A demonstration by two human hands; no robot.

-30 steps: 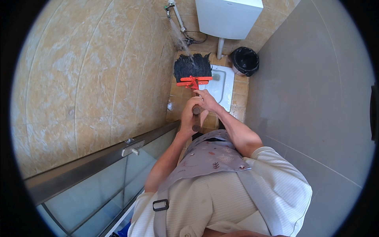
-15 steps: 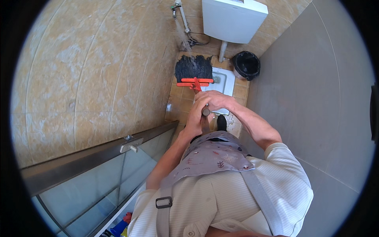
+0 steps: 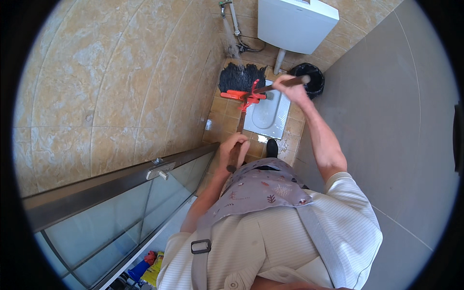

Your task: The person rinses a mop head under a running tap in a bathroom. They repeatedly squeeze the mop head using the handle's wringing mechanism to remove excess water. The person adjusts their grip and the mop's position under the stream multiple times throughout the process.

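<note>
My left hand (image 3: 231, 147) is closed round a brown wooden handle (image 3: 240, 126) that runs forward to a red crossbar. My right hand (image 3: 291, 90), farther forward and right, grips a second brown handle (image 3: 267, 89), tilted, its butt end sticking out to the right. That one also has a red fitting (image 3: 255, 86), and the two handles cross at the red crossbars (image 3: 235, 94). Beyond the bars, a mop head of black wet strands (image 3: 241, 76) lies spread on the floor. Which handle bears the strands I cannot tell. Water (image 3: 230, 36) falls from a tap (image 3: 223, 6) onto them.
A white squat toilet (image 3: 263, 129) is set in the wet tiled floor. Behind it hang a white cistern (image 3: 297, 26) and its pipe; a black-lined bin (image 3: 316, 79) stands right. Tiled wall left, grey partition (image 3: 382, 111) right. A glazed door (image 3: 121, 237) stands at lower left.
My hands, close together before, have come apart. The right has swung its handle forward and right; the left has drawn slightly back and left. The view has shifted slightly.
</note>
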